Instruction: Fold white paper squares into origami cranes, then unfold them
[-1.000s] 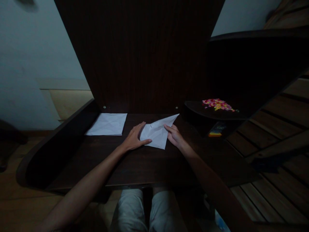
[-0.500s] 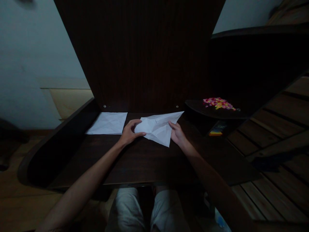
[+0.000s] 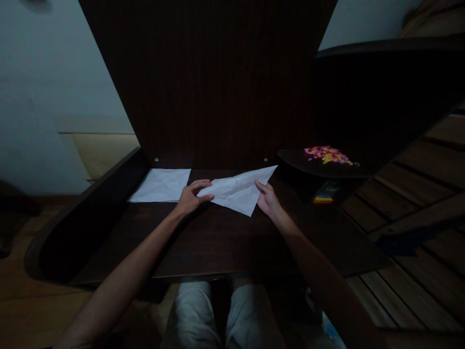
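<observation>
A creased white sheet of paper (image 3: pixel 234 192), partly folded, is stretched between my two hands just above the dark desk (image 3: pixel 218 247). At its narrow left end, my left hand (image 3: pixel 192 195) pinches it with the thumb on the near side and the fingers on the far side. The wide right end is gripped by my right hand (image 3: pixel 268 198), thumb on top and the other fingers mostly hidden beneath. One corner points up and to the right, another toward me. Left of my left hand lies a flat stack of creased white paper (image 3: pixel 162 184).
Small pink, red and yellow pieces (image 3: pixel 330 155) lie heaped on a raised corner shelf (image 3: pixel 308 167) at the right. Below it is a colourful item (image 3: pixel 323 199). A dark side board (image 3: pixel 83 213) bounds the desk's left, and a tall dark back panel (image 3: pixel 210 87) rises behind.
My left hand has shifted slightly left and its thumb and fingers have drawn closer together. The paper's left end has narrowed to a point, and the sheet looks flatter.
</observation>
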`<act>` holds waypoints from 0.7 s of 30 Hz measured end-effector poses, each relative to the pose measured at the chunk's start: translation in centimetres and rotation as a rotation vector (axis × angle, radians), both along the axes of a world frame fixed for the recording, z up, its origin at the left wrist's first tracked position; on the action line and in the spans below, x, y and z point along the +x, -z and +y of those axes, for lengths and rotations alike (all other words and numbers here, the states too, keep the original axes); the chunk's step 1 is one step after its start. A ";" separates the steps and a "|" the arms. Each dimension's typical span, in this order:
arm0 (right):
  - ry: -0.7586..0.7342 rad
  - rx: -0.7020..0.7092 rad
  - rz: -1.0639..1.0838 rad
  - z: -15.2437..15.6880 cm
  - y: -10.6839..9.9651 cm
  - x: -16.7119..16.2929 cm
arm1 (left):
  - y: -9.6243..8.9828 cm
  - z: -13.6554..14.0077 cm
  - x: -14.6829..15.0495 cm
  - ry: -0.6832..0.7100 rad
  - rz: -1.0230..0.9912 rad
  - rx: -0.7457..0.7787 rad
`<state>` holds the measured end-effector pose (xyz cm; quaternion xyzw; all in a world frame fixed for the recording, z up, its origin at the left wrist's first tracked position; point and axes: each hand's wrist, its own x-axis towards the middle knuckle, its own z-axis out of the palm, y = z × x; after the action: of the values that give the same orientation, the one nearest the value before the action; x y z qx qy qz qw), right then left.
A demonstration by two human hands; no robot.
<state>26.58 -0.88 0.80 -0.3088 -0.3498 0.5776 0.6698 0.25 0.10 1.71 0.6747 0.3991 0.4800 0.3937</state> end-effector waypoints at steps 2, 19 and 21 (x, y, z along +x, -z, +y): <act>-0.015 0.009 0.010 0.0 0.0 0.0 | -0.3 -0.3 0.1 -0.009 0.082 -0.005; -0.275 -0.054 -0.179 -1.8 -0.7 -1.3 | -0.7 -2.3 1.7 0.311 0.117 -0.161; -0.296 -0.038 -0.202 -1.9 -0.7 -1.6 | -0.7 -2.5 2.0 0.349 0.060 -0.166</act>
<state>25.02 -2.83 1.52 -0.3228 -0.4459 0.6426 0.5329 2.30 -2.42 2.45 0.7131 0.3256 0.3496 0.5131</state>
